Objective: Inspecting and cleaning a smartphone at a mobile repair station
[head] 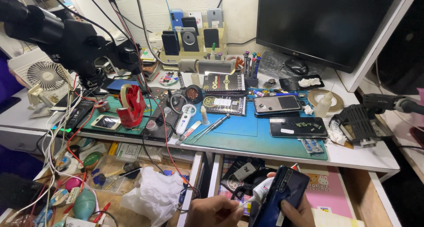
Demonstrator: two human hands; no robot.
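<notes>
At the moment observed, both of the person's hands were low at the front of the bench, over the open drawer (335,196). The right hand (297,211) was closed around a dark blue smartphone (282,195), gripping its lower end from underneath; the phone was tilted, back face up, its camera strip toward the upper end. The left hand (215,211) was curled shut around a small white tube (257,192), its nozzle end directed at the phone's left edge and lying just beside it. Whether the nozzle touched the phone could not be told.

On the bench above lay a blue work mat (247,134). Two further phones (277,104) rested on it, one nearer the monitor (327,24), one nearer the front edge. Tweezers and a screwdriver (211,126) lay near the mat's left side. A red tape dispenser (131,105) stood on a green mat to the left, below a black microscope arm (66,37). A small white fan (44,75) stood at far left. A crumpled white cloth (152,196) lay in the cluttered left drawer.
</notes>
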